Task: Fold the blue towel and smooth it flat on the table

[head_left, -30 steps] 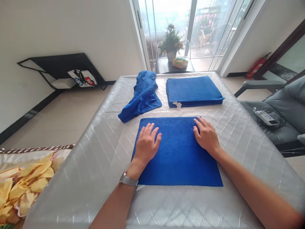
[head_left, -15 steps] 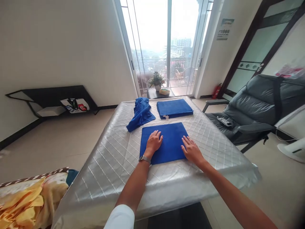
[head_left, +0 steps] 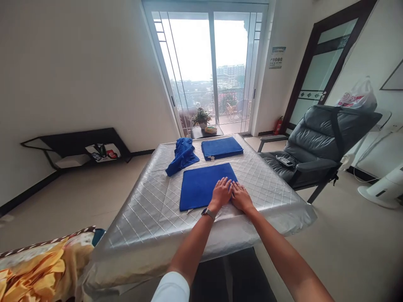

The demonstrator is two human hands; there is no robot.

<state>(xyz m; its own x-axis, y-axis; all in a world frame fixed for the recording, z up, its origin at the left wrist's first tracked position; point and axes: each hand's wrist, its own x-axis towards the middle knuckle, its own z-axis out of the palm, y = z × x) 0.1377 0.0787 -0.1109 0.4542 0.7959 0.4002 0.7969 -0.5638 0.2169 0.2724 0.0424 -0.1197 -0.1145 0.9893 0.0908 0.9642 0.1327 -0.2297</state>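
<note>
A folded blue towel (head_left: 198, 184) lies flat on the silver quilted table cover (head_left: 151, 214). My left hand (head_left: 222, 192) rests on its right part, palm down with fingers stretched out. Right beside it, my right hand (head_left: 241, 195) lies flat along the towel's right edge, partly on the cloth. The two hands nearly touch, and neither grips anything. A small white tag pokes out at the towel's near edge. Farther back sits a neat stack of folded blue towels (head_left: 222, 147). To the left of that stack, a crumpled blue towel (head_left: 183, 156) lies loose.
A grey recliner (head_left: 321, 138) with a device on its seat stands right of the table. Yellow cloth (head_left: 40, 272) is heaped at the lower left. A black rack (head_left: 75, 147) stands by the left wall. Beyond the table, a potted plant (head_left: 202, 117) stands before the glass door.
My left hand has slid right across the towel to lie next to my right hand. The camera view has shifted, showing more of the recliner's surroundings.
</note>
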